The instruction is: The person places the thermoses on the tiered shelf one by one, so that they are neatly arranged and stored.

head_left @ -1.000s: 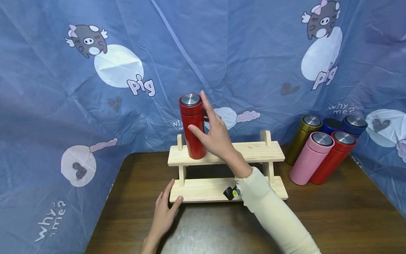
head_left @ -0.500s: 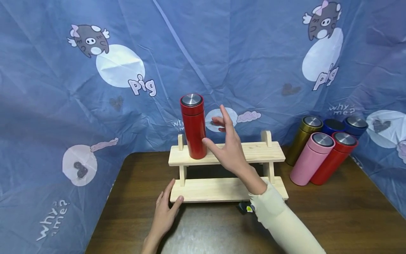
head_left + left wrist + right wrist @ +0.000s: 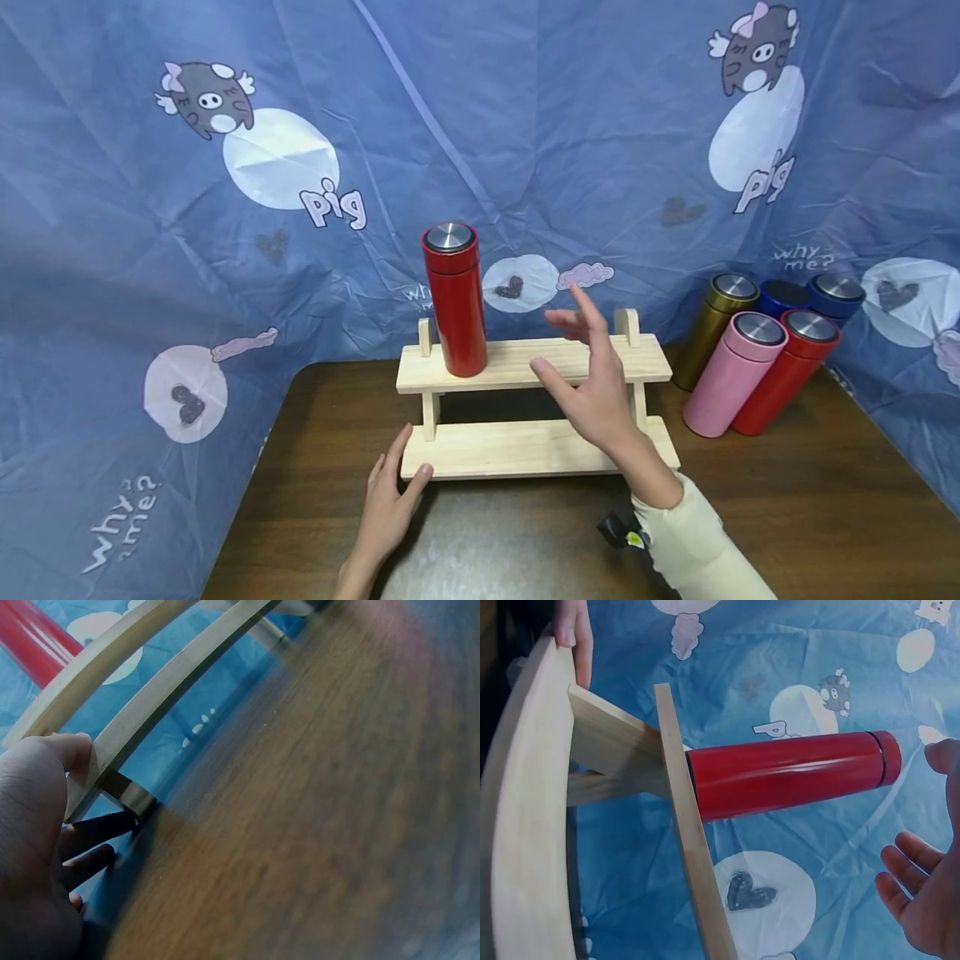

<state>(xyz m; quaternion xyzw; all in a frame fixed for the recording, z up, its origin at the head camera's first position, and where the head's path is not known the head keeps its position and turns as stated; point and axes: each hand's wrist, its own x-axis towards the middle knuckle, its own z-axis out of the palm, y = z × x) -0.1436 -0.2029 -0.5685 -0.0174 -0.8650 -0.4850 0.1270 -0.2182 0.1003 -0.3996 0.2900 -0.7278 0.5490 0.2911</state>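
A red bottle (image 3: 457, 308) with a silver lid stands upright at the left end of the upper shelf of a two-tier wooden rack (image 3: 517, 450). The left hand (image 3: 386, 508) grips the left end of the lower shelf, thumb at the front edge; in the left wrist view the hand (image 3: 34, 825) has its thumb against the wood. The right hand (image 3: 596, 392) is held in front of the rack's right half, fingers spread and holding nothing. The right wrist view has this hand (image 3: 930, 877) apart from the red bottle (image 3: 787, 774).
Right of the rack several bottles stand close together: a gold one (image 3: 712, 333), a pink one (image 3: 735, 375), another red one (image 3: 787, 375) and two blue ones (image 3: 836, 296). A blue patterned cloth (image 3: 450, 100) hangs behind the brown table (image 3: 750, 508).
The right hand has let go of the red bottle on the upper shelf and moved away to the right and down. The bottle stays standing there. The left hand has not visibly moved.
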